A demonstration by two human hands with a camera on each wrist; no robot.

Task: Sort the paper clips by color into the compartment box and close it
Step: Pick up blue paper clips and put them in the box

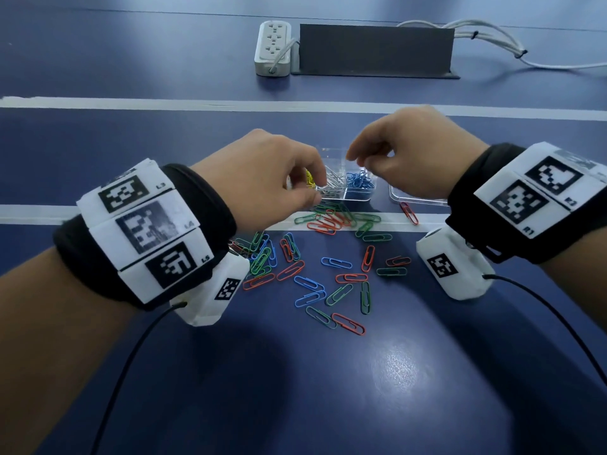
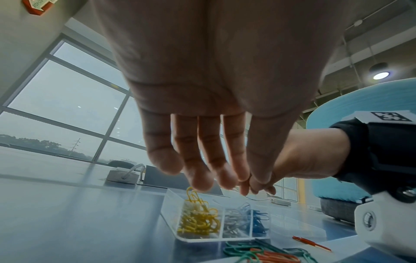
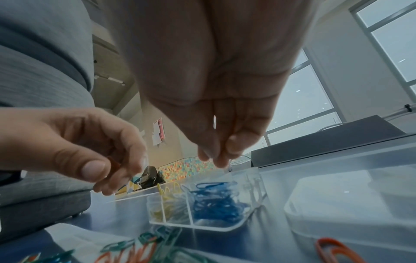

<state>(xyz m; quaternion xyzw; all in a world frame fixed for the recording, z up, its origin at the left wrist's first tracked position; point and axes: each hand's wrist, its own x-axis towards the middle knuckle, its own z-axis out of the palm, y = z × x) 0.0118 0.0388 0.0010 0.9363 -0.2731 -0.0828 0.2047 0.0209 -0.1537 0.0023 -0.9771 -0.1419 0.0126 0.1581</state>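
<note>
Hands (image 1: 262, 178) hover over compartment box (image 1: 345, 192), possibly pinching clips.

Under the left hand (image 1: 262, 178), yellow clips (image 1: 310, 178) are showing in the clear box (image 1: 358, 196); silver clips (image 1: 333, 180) are lying between both hands, and blue clips (image 1: 359, 182) are sitting just below the right hand (image 1: 410, 159). The left hand's fingers (image 3: 117, 151) are pinching something reddish-orange. Nearer than both hands, loose clips (image 1: 315, 267) in red, green and blue are lying on the dark blue table (image 1: 295, 389), crossed by white tape stripes (image 1: 197, 103). Black wristbands (image 1: 197, 205) are carrying white blocks with black-and-white square codes (image 1: 519, 200). Beyond the hands, a white power strip (image 1: 273, 49) is standing beside a dark grey panel (image 1: 374, 50).
</note>
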